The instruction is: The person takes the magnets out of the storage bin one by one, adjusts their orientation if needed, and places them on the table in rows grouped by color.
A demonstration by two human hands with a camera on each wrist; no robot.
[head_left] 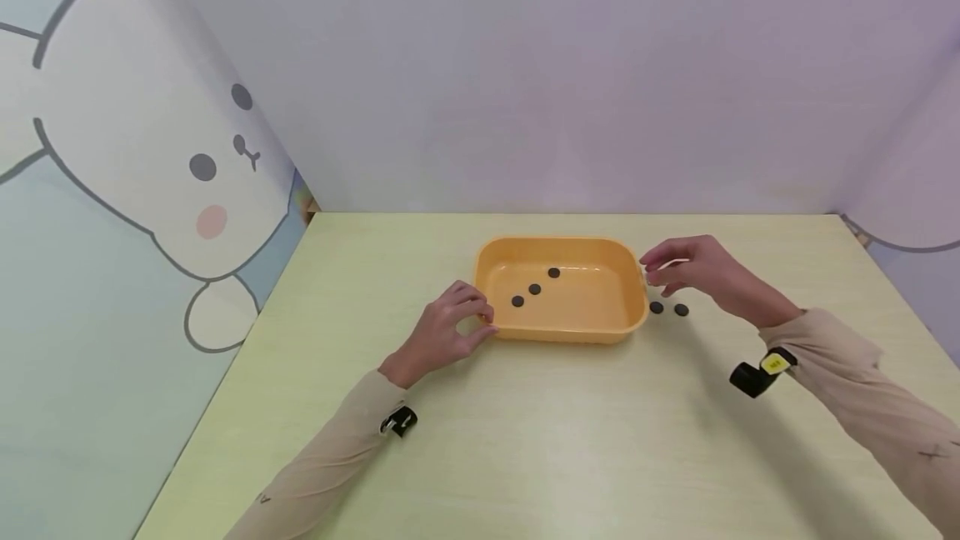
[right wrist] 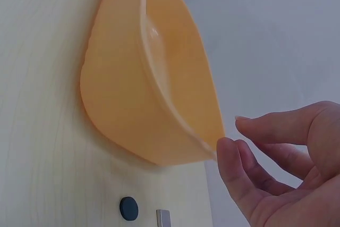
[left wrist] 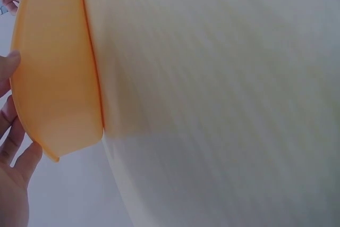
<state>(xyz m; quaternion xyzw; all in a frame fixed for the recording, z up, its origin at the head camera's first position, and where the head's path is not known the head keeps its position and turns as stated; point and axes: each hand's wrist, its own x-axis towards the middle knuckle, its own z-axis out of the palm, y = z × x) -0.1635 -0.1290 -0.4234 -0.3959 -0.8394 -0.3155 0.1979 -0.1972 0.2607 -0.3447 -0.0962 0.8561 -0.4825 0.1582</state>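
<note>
A yellow-orange plastic tray (head_left: 558,335) sits on the table, with three small dark discs (head_left: 535,289) lying in it. At its left end, my left hand (head_left: 448,327) grips the rim, with the thumb by the near corner. My right hand (head_left: 697,269) hovers at the tray's right rim, fingers loosely bent and thumb apart, with nothing seen between them. Just below that hand, two dark pieces (head_left: 657,307) lie on the table. The right wrist view shows one as a dark round disc (right wrist: 128,208), beside a small silvery rectangular piece (right wrist: 163,218).
The pale wooden table (head_left: 555,432) meets a plain light wall (head_left: 540,82) behind the tray. A wall with a cartoon animal drawing (head_left: 150,140) borders the left side. Black wrist devices (head_left: 753,377) are strapped over both sleeves.
</note>
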